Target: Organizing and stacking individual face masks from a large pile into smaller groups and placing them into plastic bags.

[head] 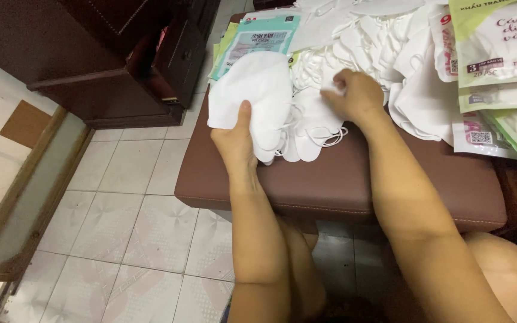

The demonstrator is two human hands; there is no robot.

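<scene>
My left hand (235,145) grips a stack of white face masks (252,96) at its lower edge, thumb on top, over the near left part of a brown padded stool (342,179). My right hand (354,94) rests with fingers bent on a loose pile of white masks (372,42) further back, pinching one mask at its edge. A few more masks with ear loops (312,134) lie between my two hands.
Green and white printed mask packets lie at the stool's back left (258,39) and along its right side (498,54). A dark wooden cabinet (121,60) stands to the left on a pale tiled floor (133,227). My knees are below the stool.
</scene>
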